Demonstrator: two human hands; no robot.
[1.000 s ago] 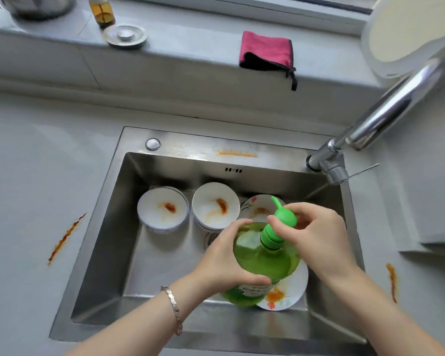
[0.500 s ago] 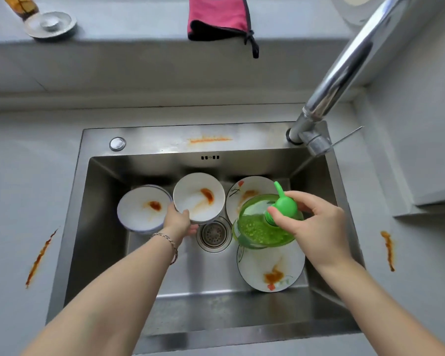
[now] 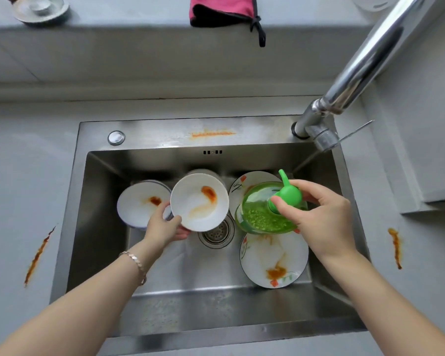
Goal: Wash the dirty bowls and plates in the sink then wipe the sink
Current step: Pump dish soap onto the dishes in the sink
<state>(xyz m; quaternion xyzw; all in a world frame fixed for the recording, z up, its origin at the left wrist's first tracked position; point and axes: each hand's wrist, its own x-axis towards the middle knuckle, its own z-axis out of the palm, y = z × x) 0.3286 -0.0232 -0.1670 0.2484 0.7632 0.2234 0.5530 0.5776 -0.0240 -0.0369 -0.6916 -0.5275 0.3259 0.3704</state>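
In the steel sink (image 3: 98, 227) my left hand (image 3: 162, 228) grips the near rim of a white bowl (image 3: 199, 201) smeared with orange sauce and holds it tilted, raised above another bowl behind it. A second stained white bowl (image 3: 141, 202) sits to its left. My right hand (image 3: 316, 214) grips the green pump head of a green dish soap bottle (image 3: 265, 214) held over the sink's right side. Below the bottle lies a stained flowered plate (image 3: 274, 260); another plate (image 3: 244, 186) shows behind it, partly hidden.
The drain strainer (image 3: 216, 233) lies between bowl and plates. A chrome faucet (image 3: 365, 60) rises at the right rear. A pink cloth (image 3: 222, 11) and a metal sink plug (image 3: 40, 7) rest on the back ledge. Orange sauce streaks mark the counter left (image 3: 37, 255), right (image 3: 395, 246) and the sink's rear rim (image 3: 212, 134).
My left hand left the soap bottle, reached to the middle bowl, gripped its rim and lifted it. My right hand keeps the bottle by its pump, now alone.
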